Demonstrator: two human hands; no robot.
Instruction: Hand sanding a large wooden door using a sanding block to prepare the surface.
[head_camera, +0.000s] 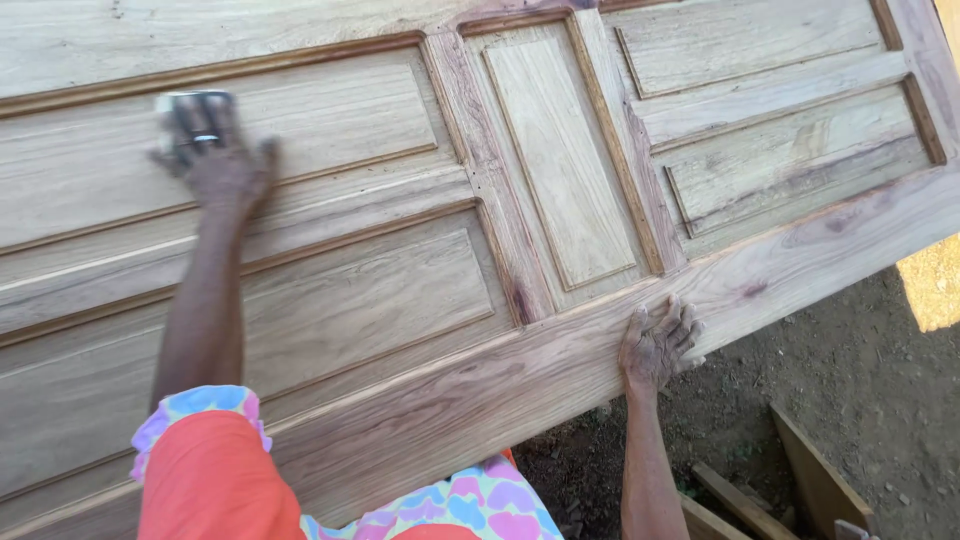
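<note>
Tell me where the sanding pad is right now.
In the head view the sanding pad is upper left, pressed under the left hand against the upper panel of the wooden door, just below its top moulding.

Your pale sanding pad (195, 105) sits flat on the upper left panel of that big unfinished paneled wooden door (520, 190), which is lying tilted over the dirt.
</note>
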